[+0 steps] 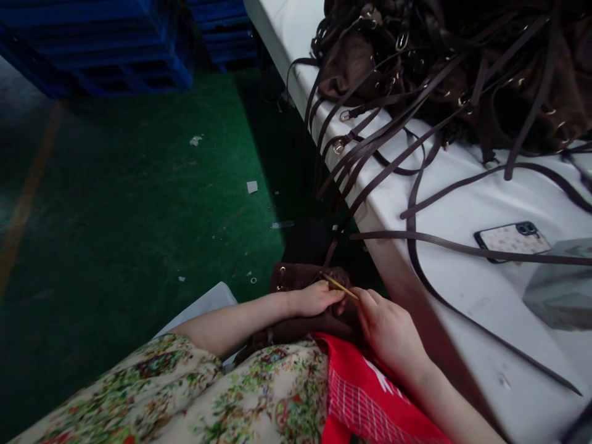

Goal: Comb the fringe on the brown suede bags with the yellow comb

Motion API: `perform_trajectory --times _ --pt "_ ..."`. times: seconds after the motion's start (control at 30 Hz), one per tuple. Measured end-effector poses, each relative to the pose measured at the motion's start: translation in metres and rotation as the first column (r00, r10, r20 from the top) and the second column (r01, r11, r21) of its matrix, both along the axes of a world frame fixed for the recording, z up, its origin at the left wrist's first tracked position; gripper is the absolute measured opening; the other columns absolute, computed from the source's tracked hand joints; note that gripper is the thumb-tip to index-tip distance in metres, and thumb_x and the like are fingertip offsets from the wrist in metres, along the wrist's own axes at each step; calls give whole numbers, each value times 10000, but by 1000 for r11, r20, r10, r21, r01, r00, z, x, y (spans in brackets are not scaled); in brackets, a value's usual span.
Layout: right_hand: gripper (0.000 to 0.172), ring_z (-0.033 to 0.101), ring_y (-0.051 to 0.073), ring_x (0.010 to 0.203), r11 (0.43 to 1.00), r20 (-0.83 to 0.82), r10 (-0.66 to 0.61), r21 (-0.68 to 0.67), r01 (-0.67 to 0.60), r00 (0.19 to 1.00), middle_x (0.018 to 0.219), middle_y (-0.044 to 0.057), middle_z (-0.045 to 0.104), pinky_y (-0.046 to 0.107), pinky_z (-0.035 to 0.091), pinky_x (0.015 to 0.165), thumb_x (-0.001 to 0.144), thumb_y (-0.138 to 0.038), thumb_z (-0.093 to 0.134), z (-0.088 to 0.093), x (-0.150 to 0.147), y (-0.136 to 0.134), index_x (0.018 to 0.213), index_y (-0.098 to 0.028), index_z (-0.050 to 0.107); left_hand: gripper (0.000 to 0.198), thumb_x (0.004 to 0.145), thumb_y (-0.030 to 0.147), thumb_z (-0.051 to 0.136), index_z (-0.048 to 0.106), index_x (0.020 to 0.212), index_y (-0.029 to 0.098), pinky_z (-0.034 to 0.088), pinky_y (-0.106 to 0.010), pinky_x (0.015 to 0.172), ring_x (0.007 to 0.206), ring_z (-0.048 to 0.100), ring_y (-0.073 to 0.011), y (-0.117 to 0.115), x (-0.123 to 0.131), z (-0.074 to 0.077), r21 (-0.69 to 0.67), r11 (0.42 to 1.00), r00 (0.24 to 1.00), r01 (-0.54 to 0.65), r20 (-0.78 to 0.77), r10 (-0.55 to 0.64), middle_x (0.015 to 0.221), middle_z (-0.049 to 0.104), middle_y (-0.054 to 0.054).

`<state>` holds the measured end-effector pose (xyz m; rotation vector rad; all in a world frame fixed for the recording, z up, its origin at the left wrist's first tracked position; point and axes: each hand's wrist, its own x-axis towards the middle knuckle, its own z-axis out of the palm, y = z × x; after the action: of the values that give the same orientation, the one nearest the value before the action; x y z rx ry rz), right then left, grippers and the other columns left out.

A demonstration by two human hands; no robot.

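Brown bag (301, 277) is gripped by the left hand (317, 298) while the right hand (392, 324), angled inward, pinches a yellow tool (339, 285).

The person wears a cream floral garment (259, 401), loosely creased and printed with green foliage and reddish-orange and bluish motifs. Over its right side lies a vivid red apron (345, 364), marked with a white grid pattern (356, 407) and partly visible white lettering (386, 385). The left hand (317, 299), right hand (388, 324) and both forearms (245, 314) are bare.
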<state>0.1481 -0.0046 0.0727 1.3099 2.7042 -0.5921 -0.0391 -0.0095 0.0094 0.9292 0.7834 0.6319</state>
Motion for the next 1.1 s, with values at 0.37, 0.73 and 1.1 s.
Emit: perform_trajectory --times 0.37,0.73,1.1 --pt "208 623 159 686 999 111 49 -24 -46 993 844 26 649 260 379 564 937 -217 404 2 4 5 1084 -227 550 342 945 284 313 550 730 161 445 -254 780 702 536 -131 -3 -5 28 529 801 927 279 -368 -79 713 585 -25" --pt "261 645 178 723 1000 115 -6 0 6 993 891 39 661 264 413 586 946 -239 385 -15 19 0 1159 -222 533 245 933 259 348 553 992 140 410 -349 915 934 578 -217 -12 -5 52 737 504 817 451 -569 100 967 641 -105" --pt "279 655 189 734 981 110 -191 61 185 975 982 62 681 274 409 566 965 -322 326 -7 24 22 1085 -222 557 224 862 297 478 618 754 158 423 -367 727 739 588 -198 -24 11 53 773 136 763 620 -634 124 751 659 -73"
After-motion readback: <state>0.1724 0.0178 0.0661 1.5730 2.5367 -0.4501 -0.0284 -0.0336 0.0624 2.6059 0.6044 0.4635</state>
